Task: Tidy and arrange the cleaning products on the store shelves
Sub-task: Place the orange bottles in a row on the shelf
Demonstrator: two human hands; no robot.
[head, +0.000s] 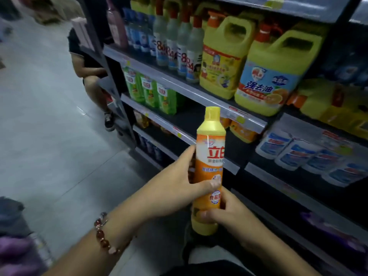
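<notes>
I hold a tall yellow-capped bottle with an orange label (210,156) upright in front of the dark store shelves (199,92). My left hand (179,182) wraps the bottle's middle from the left, thumb across the label. My right hand (231,214) grips its lower part near the base. A beaded bracelet (103,234) circles my left wrist. Behind the bottle, part of a shelf stands bare between green bottles (157,94) on the left and orange packs (243,132) on the right.
Large yellow jugs (272,74) and white red-capped bottles (179,46) fill the upper shelf. White-and-blue pouches (310,156) lie on a lower right shelf. Another person's legs (93,80) stand at the shelf's left end. Grey floor spreads to the left.
</notes>
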